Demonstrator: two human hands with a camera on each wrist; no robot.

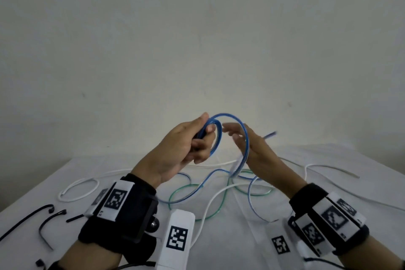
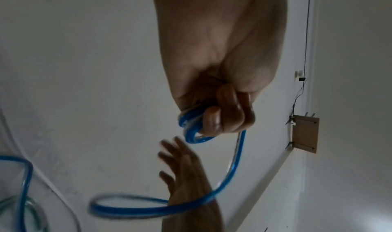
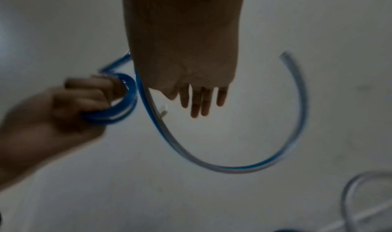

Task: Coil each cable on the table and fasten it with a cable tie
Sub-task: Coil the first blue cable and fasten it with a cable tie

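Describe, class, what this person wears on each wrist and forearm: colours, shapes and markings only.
Both forearms are bare, with no sleeves. The left wrist carries a black strap with white rectangular tags printed with black square-patterned codes, plus a white block bearing another code. The right wrist has a similar black band with white coded tags.

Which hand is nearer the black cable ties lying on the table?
Left. The left hand, gripping the blue cable, is raised above their side; the right hand is farther right of the cable ties.

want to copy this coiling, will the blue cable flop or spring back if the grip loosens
Probably springs back: the blue cable arcs smoothly in the air instead of drooping. The left hand clamps the tight loops, hinting they would uncoil. It looks light.
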